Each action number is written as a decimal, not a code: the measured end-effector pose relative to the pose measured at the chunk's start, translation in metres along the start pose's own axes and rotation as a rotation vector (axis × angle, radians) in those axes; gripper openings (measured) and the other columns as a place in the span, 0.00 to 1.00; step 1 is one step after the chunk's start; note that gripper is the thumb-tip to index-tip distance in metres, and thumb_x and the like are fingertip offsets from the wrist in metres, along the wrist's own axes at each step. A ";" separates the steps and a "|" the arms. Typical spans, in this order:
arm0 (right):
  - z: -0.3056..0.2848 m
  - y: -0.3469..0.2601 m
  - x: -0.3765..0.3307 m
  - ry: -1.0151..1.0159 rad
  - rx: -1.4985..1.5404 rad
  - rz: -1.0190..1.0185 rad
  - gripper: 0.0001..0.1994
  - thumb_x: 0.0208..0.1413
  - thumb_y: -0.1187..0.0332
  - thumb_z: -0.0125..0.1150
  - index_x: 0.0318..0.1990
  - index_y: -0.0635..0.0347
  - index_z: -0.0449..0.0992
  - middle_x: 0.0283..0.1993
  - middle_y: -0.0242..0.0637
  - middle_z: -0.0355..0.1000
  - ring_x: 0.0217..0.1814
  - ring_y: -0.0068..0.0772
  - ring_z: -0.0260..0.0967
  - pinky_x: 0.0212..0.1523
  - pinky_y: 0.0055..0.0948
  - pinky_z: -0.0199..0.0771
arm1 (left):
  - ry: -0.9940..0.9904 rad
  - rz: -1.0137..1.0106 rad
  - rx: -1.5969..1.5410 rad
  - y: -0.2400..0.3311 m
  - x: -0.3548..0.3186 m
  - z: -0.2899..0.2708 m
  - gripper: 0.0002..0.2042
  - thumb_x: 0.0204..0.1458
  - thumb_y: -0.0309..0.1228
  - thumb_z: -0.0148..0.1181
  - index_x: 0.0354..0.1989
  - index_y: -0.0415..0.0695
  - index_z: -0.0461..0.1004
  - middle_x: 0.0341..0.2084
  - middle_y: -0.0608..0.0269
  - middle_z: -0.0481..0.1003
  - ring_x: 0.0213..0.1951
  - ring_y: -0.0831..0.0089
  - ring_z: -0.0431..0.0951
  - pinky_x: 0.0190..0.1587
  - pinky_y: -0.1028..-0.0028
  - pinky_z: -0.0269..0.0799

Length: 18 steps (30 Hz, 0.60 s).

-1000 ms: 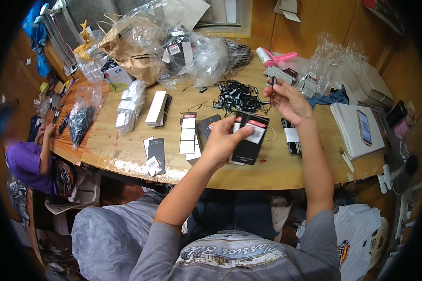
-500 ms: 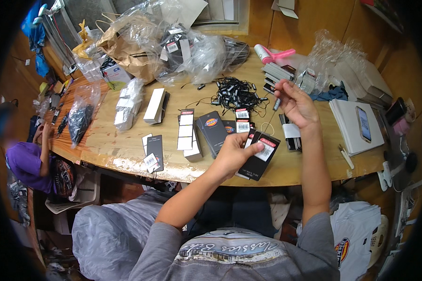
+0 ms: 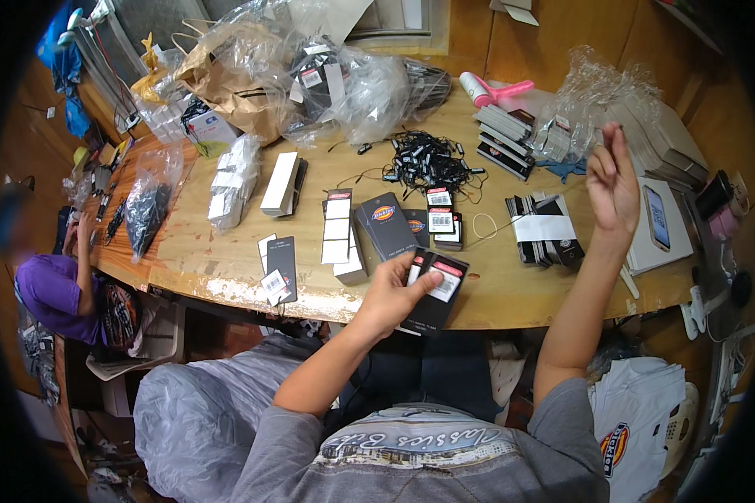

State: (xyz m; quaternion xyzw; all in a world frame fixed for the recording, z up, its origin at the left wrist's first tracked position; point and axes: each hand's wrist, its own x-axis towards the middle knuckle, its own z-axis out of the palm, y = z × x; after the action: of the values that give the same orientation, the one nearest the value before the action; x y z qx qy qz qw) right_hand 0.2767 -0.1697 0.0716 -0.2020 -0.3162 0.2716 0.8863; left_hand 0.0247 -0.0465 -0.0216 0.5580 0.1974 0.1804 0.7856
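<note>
My left hand (image 3: 392, 293) grips a small stack of black hang tags (image 3: 432, 306) with white and red label stickers, thumb pressed on the front one. Raised at the right, my right hand (image 3: 612, 184) has its fingertips pinched together. A thin hang tag string (image 3: 484, 226) with a pale loop runs from beside the held tags up toward that hand; its upper end is hard to see. Behind my left hand lie dark hang tags (image 3: 384, 226), a strip of white stickers (image 3: 336, 226) and small stickered tags (image 3: 440, 222). A tangled pile of black strings (image 3: 428, 163) sits farther back.
A banded bundle of tags (image 3: 545, 230) lies between my hands. Stacked tags (image 3: 505, 138), a pink-handled lint roller (image 3: 495, 90) and a phone (image 3: 656, 218) are to the right. Plastic bags (image 3: 369, 92) fill the back. Another person in purple (image 3: 54, 293) sits at far left.
My right hand has moved right and up, drawing the string away from the tags. My left hand, still holding the tags, has shifted left and slightly nearer to me.
</note>
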 end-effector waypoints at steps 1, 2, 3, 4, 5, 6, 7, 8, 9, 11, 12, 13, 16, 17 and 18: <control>0.009 -0.001 -0.010 -0.038 -0.146 -0.024 0.05 0.49 0.74 0.52 0.34 0.63 0.68 0.32 0.37 0.68 0.19 0.14 0.55 0.19 0.09 0.53 | 0.023 0.032 0.022 0.001 0.001 -0.003 0.10 0.46 0.24 0.53 0.37 0.35 0.67 0.30 0.60 0.73 0.30 0.78 0.73 0.35 0.80 0.69; 0.013 0.005 -0.020 -0.037 -0.236 -0.023 0.05 0.48 0.73 0.53 0.33 0.63 0.69 0.31 0.36 0.68 0.19 0.14 0.56 0.19 0.09 0.53 | 0.040 0.079 -0.013 0.002 0.002 -0.003 0.11 0.46 0.25 0.52 0.38 0.35 0.67 0.32 0.59 0.72 0.32 0.77 0.73 0.36 0.79 0.69; 0.018 0.008 -0.033 -0.033 -0.331 -0.028 0.05 0.48 0.73 0.53 0.33 0.63 0.69 0.30 0.35 0.69 0.19 0.14 0.57 0.18 0.09 0.53 | 0.049 0.124 -0.049 0.004 0.004 0.000 0.11 0.47 0.25 0.51 0.39 0.35 0.66 0.33 0.58 0.71 0.33 0.75 0.73 0.38 0.78 0.69; 0.025 0.015 -0.043 -0.034 -0.421 -0.028 0.06 0.47 0.72 0.54 0.32 0.64 0.70 0.29 0.34 0.69 0.20 0.14 0.58 0.17 0.10 0.53 | 0.067 0.172 -0.083 0.006 0.004 0.001 0.11 0.48 0.25 0.50 0.40 0.36 0.65 0.35 0.56 0.71 0.35 0.74 0.73 0.39 0.77 0.69; 0.030 0.026 -0.054 -0.013 -0.555 -0.027 0.05 0.46 0.72 0.56 0.30 0.63 0.71 0.27 0.32 0.69 0.20 0.13 0.59 0.17 0.10 0.54 | 0.042 0.181 -0.117 0.006 0.004 -0.001 0.10 0.49 0.26 0.48 0.40 0.36 0.64 0.37 0.53 0.70 0.38 0.70 0.72 0.43 0.74 0.68; 0.037 0.037 -0.066 0.013 -0.696 -0.029 0.05 0.45 0.71 0.57 0.29 0.63 0.72 0.25 0.31 0.69 0.21 0.13 0.60 0.17 0.11 0.54 | 0.033 0.204 -0.173 0.007 0.005 0.002 0.09 0.49 0.26 0.47 0.39 0.37 0.64 0.37 0.53 0.70 0.38 0.69 0.72 0.43 0.73 0.67; 0.044 0.045 -0.075 0.023 -0.774 0.046 0.04 0.44 0.72 0.58 0.28 0.63 0.72 0.24 0.30 0.69 0.21 0.13 0.60 0.17 0.11 0.55 | 0.032 0.228 -0.227 0.009 0.004 0.005 0.09 0.49 0.26 0.47 0.38 0.37 0.64 0.37 0.53 0.70 0.39 0.68 0.72 0.43 0.73 0.67; 0.051 0.054 -0.082 0.033 -0.851 0.121 0.04 0.43 0.74 0.58 0.27 0.63 0.73 0.22 0.30 0.68 0.21 0.13 0.60 0.18 0.11 0.56 | 0.032 0.253 -0.280 0.011 0.003 0.007 0.08 0.49 0.26 0.47 0.37 0.37 0.64 0.36 0.53 0.70 0.39 0.68 0.72 0.43 0.72 0.67; 0.055 0.065 -0.089 0.024 -0.911 0.129 0.03 0.42 0.75 0.59 0.27 0.64 0.73 0.23 0.29 0.68 0.20 0.12 0.59 0.18 0.11 0.56 | 0.035 0.268 -0.288 0.013 0.001 0.009 0.07 0.48 0.24 0.49 0.35 0.37 0.64 0.36 0.54 0.70 0.38 0.71 0.72 0.42 0.75 0.67; 0.055 0.085 -0.102 0.010 -0.971 0.130 0.03 0.41 0.77 0.59 0.27 0.65 0.73 0.23 0.29 0.67 0.20 0.11 0.58 0.19 0.11 0.55 | 0.172 0.382 -0.036 0.010 0.000 0.009 0.06 0.47 0.22 0.50 0.34 0.36 0.64 0.33 0.56 0.71 0.35 0.78 0.71 0.39 0.79 0.67; 0.055 0.091 -0.108 0.002 -0.969 0.125 0.03 0.41 0.77 0.59 0.27 0.66 0.72 0.22 0.28 0.67 0.20 0.11 0.57 0.19 0.11 0.54 | 0.239 0.437 0.092 0.009 0.000 0.010 0.06 0.47 0.21 0.50 0.33 0.35 0.64 0.32 0.57 0.72 0.34 0.81 0.70 0.38 0.81 0.66; 0.056 0.096 -0.111 -0.005 -0.967 0.121 0.04 0.41 0.78 0.59 0.26 0.66 0.72 0.22 0.28 0.67 0.20 0.11 0.57 0.19 0.11 0.54 | 0.273 0.497 0.064 0.011 -0.001 0.015 0.09 0.44 0.20 0.54 0.35 0.34 0.67 0.30 0.60 0.73 0.32 0.83 0.70 0.35 0.83 0.66; 0.061 0.104 -0.115 -0.002 -0.945 0.114 0.03 0.42 0.77 0.59 0.25 0.66 0.71 0.22 0.28 0.66 0.19 0.10 0.55 0.18 0.11 0.53 | 0.297 0.537 0.219 0.013 -0.005 0.017 0.11 0.42 0.19 0.56 0.36 0.35 0.70 0.28 0.63 0.74 0.29 0.84 0.71 0.32 0.84 0.67; 0.060 0.104 -0.116 -0.018 -0.950 0.157 0.03 0.43 0.77 0.58 0.25 0.66 0.71 0.21 0.26 0.66 0.19 0.09 0.55 0.18 0.11 0.53 | 0.310 0.545 0.230 0.012 -0.006 0.017 0.10 0.41 0.18 0.56 0.35 0.36 0.71 0.26 0.62 0.74 0.27 0.82 0.72 0.31 0.83 0.68; 0.061 0.104 -0.116 -0.010 -0.933 0.177 0.02 0.43 0.77 0.57 0.26 0.66 0.71 0.21 0.26 0.65 0.19 0.09 0.55 0.19 0.10 0.53 | 0.299 0.577 0.260 0.012 -0.007 0.016 0.10 0.41 0.18 0.56 0.35 0.36 0.72 0.27 0.61 0.74 0.27 0.81 0.73 0.31 0.83 0.68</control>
State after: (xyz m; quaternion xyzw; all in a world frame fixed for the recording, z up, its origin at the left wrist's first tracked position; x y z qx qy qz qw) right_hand 0.1235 -0.1486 0.0082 -0.6033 -0.3904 0.1759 0.6729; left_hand 0.0266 -0.0594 -0.0046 0.6537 0.1658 0.4482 0.5868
